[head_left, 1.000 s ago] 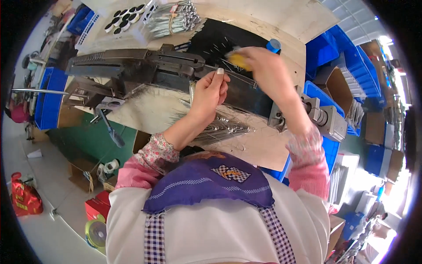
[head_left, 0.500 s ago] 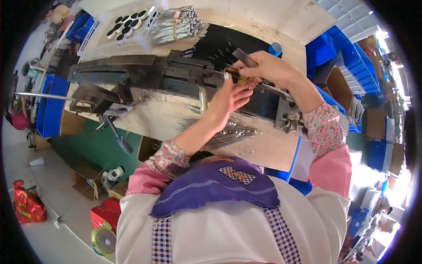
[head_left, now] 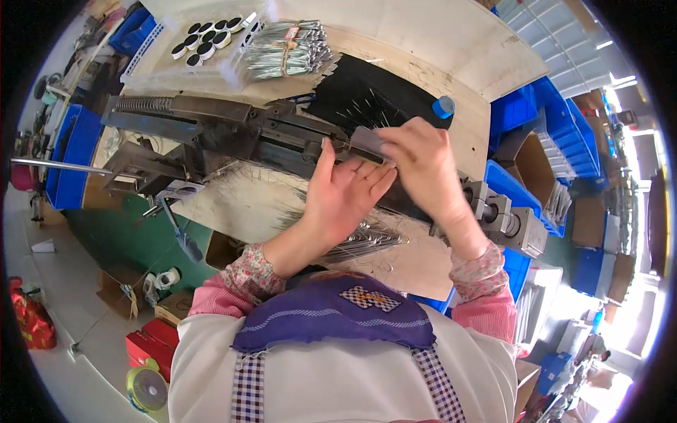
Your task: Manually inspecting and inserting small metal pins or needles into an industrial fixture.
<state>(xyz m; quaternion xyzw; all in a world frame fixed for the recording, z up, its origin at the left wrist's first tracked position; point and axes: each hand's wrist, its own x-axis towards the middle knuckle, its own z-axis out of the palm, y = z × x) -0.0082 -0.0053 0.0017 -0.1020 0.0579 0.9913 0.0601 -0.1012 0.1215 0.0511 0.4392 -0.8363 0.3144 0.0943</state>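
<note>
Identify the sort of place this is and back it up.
Probably a small metalworking workshop: a long, dark metal machine lies across a pale wooden worktable, a tied bundle of thin silvery rods sits beyond it, and blue plastic bins stand at right.

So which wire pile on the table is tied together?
The far pile, beside the clear plastic tray: a band wraps it. The near pile, by the left hand, shows no band.

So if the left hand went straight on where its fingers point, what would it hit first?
Probably the right hand, which holds a grey flat piece just beyond the left hand. Depth is unclear, so the left hand might graze the dark metal machine first.
</note>
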